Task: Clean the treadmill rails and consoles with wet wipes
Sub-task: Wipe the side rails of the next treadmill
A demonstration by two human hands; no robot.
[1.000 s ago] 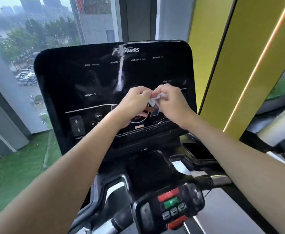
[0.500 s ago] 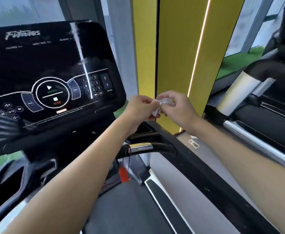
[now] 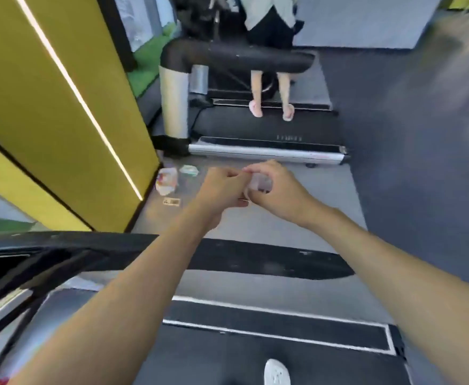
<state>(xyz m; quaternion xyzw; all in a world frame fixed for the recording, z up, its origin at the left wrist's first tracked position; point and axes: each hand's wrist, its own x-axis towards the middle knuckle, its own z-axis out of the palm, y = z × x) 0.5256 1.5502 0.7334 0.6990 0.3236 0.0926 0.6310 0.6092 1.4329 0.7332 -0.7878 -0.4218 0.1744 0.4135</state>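
Observation:
Both my hands are raised in the middle of the head view, close together over the grey floor. My right hand point(image 3: 276, 191) curls its fingers round a small crumpled white wet wipe point(image 3: 259, 183). My left hand point(image 3: 222, 187) pinches the wipe's left edge. Below my arms runs the black side rail point(image 3: 269, 261) of my treadmill, and its dark belt deck point(image 3: 227, 359) fills the bottom. The console is out of view.
A white wipe packet point(image 3: 167, 180) and a small wrapper point(image 3: 189, 170) lie on the floor by the yellow pillar point(image 3: 61, 112). Another person stands on the neighbouring treadmill point(image 3: 269, 129). My white shoe point(image 3: 277, 372) is on the belt.
The view has swung right and down, from the console to the floor and the neighbouring treadmill. Both hands have kept hold of the wipe together.

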